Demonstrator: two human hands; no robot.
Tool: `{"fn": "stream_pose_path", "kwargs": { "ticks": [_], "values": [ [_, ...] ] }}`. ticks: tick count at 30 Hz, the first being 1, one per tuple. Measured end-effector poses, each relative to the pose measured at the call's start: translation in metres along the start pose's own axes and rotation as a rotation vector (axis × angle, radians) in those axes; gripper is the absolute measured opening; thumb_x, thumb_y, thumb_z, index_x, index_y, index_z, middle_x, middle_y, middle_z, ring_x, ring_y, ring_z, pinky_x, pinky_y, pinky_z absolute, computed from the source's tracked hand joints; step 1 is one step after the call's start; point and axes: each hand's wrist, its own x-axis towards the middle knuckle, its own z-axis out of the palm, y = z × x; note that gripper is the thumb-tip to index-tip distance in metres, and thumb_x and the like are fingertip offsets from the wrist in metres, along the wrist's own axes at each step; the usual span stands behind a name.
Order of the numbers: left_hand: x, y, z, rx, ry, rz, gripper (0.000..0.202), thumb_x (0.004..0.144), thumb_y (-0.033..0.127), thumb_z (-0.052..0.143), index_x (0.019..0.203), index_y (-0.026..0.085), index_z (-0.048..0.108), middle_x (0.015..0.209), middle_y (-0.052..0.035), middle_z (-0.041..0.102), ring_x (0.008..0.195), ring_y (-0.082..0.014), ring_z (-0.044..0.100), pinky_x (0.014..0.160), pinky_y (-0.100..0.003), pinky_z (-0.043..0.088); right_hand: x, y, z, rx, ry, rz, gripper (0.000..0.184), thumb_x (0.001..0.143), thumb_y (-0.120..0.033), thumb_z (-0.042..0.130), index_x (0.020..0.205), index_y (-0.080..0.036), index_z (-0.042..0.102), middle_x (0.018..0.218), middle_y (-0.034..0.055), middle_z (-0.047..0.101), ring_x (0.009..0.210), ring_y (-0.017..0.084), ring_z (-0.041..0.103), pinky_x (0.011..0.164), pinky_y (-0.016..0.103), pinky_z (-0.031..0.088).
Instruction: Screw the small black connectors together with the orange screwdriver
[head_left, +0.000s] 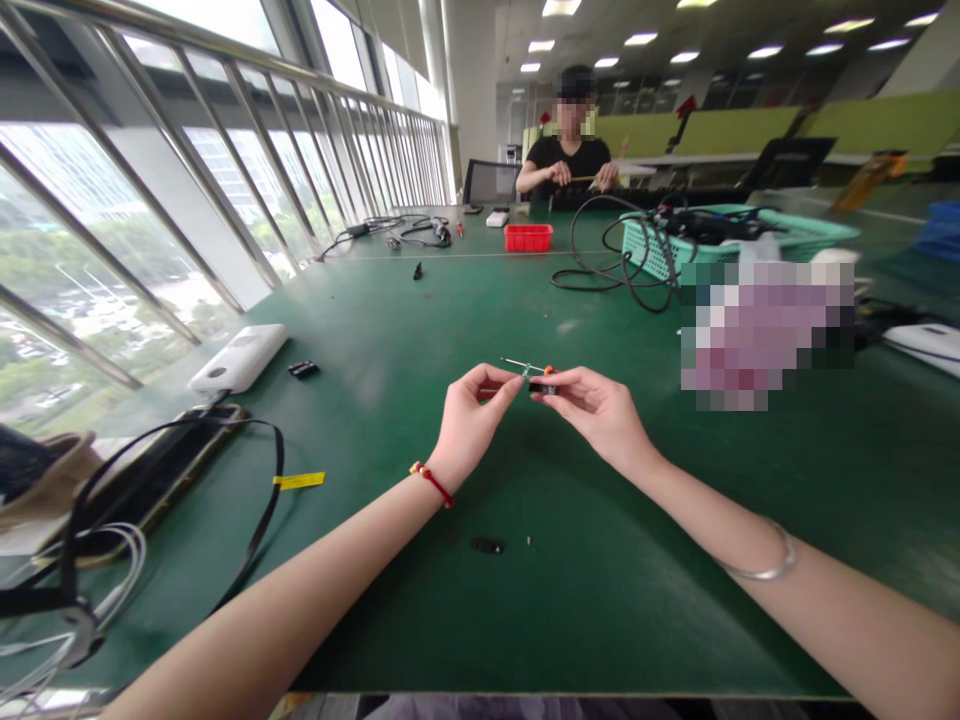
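Note:
Both my hands are raised close together above the green table [420,330]. My left hand [480,405] is closed in a pinch on a small green piece [527,371], perhaps a circuit board; it is too small to make out fully. In my right hand [600,405] is a small black casing [543,388], held between thumb and fingers. A thin screwdriver [514,362] with an orange handle lies across those fingers, its shaft pointing left past the green piece. Below my hands, a flat black part [487,546] rests on the table beside a tiny screw [529,540].
To the left are a black connector [304,369], a white power bank [240,358], a phone [161,475] and looped cables. Farther back are a red tray [528,238] and a teal basket [814,236] with cables. A person [570,150] sits at the far end.

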Motion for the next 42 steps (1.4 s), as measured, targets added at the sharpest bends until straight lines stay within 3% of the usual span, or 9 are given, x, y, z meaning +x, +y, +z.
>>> {"fn": "stream_pose_path", "kwargs": {
  "ticks": [5,12,15,18,32,36,39,42],
  "values": [
    [-0.012,0.006,0.010,-0.001,0.000,-0.055,0.021,0.075,0.034,0.069,0.069,0.014,0.062,0.069,-0.0009,0.065,0.063,-0.0109,0.056,0.063,-0.023,0.046,-0.004,-0.007,-0.002,-0.255,0.122,-0.195,0.009,0.079,-0.022,0.065,0.087,-0.019,0.064,0.102,0.0068,0.072,0.090,0.018,0.069,0.083,0.034,0.057],
    [-0.017,0.007,0.015,0.061,0.059,0.051,0.018,0.079,0.032,0.064,0.073,0.015,0.061,0.076,-0.0018,0.066,0.072,-0.0131,0.060,0.070,-0.025,0.048,-0.009,-0.017,0.001,-0.489,0.104,-0.372,0.006,0.082,-0.019,0.060,0.087,-0.022,0.063,0.103,0.0061,0.072,0.081,0.017,0.069,0.074,0.032,0.058],
    [-0.018,0.006,0.016,0.085,0.042,0.076,0.016,0.080,0.029,0.064,0.073,0.016,0.060,0.075,-0.0013,0.066,0.070,-0.0127,0.060,0.070,-0.025,0.049,-0.010,-0.017,0.002,-0.547,0.091,-0.424,0.008,0.083,-0.017,0.058,0.088,-0.022,0.062,0.100,0.0063,0.072,0.090,0.018,0.068,0.081,0.034,0.056],
    [-0.019,0.004,0.017,0.104,0.024,0.088,0.015,0.080,0.028,0.063,0.072,0.015,0.059,0.074,-0.0015,0.065,0.069,-0.0127,0.060,0.070,-0.025,0.049,-0.010,-0.018,0.003,-0.584,0.077,-0.455,0.007,0.084,-0.016,0.056,0.084,-0.023,0.060,0.094,0.0057,0.072,0.094,0.019,0.067,0.087,0.036,0.054],
    [-0.022,0.004,0.021,0.179,0.077,0.082,0.016,0.082,0.028,0.061,0.071,0.016,0.060,0.073,-0.0011,0.065,0.068,-0.0129,0.059,0.069,-0.025,0.048,-0.011,-0.021,0.006,-0.646,0.078,-0.527,0.010,0.084,-0.014,0.054,0.083,-0.023,0.059,0.093,0.0062,0.071,0.093,0.018,0.068,0.087,0.036,0.054],
    [-0.020,0.005,0.018,0.304,0.040,0.155,0.019,0.084,0.030,0.059,0.070,0.017,0.060,0.074,-0.0014,0.063,0.073,-0.0141,0.057,0.071,-0.027,0.045,-0.011,-0.017,0.005,-0.557,0.094,-0.451,0.008,0.083,-0.015,0.056,0.085,-0.023,0.060,0.092,0.0054,0.071,0.093,0.018,0.068,0.084,0.034,0.056],
    [-0.014,0.006,0.009,0.380,0.048,0.228,0.022,0.086,0.030,0.055,0.069,0.017,0.058,0.076,-0.0019,0.061,0.076,-0.0144,0.055,0.073,-0.027,0.044,-0.011,-0.012,0.004,-0.371,0.109,-0.294,0.007,0.082,-0.020,0.061,0.088,-0.022,0.062,0.096,0.0049,0.071,0.091,0.017,0.068,0.080,0.032,0.058],
    [-0.005,0.004,0.000,0.370,0.074,0.210,0.017,0.086,0.029,0.054,0.075,0.017,0.059,0.077,-0.0016,0.061,0.075,-0.0141,0.056,0.074,-0.027,0.044,-0.009,-0.008,0.004,-0.160,0.115,-0.139,0.012,0.079,-0.023,0.065,0.091,-0.021,0.062,0.099,0.0052,0.072,0.092,0.017,0.069,0.084,0.032,0.057]
  ]
}}
